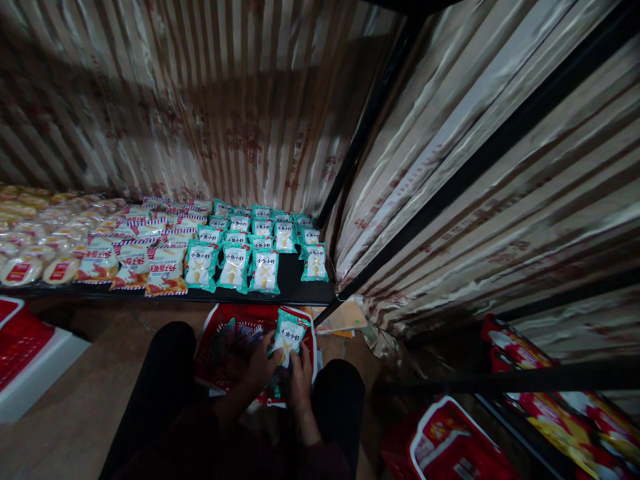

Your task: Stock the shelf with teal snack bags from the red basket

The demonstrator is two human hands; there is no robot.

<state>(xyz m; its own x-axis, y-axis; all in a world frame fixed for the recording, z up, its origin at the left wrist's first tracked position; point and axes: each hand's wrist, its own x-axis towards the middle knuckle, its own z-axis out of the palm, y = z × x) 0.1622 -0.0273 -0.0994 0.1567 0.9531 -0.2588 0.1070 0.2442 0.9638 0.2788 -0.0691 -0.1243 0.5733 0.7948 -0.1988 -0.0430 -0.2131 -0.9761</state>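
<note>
The teal-and-white snack packet (290,333) is above the red shopping basket (223,312), gripped between the left hand (263,363) and right hand (300,380), probably to steady it; matching packets (233,267) show their labels on the black shelf (293,285).

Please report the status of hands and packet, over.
Left hand and right hand: both holding green packet. Packet above red basket. Black post at right, clear of packet.
</note>
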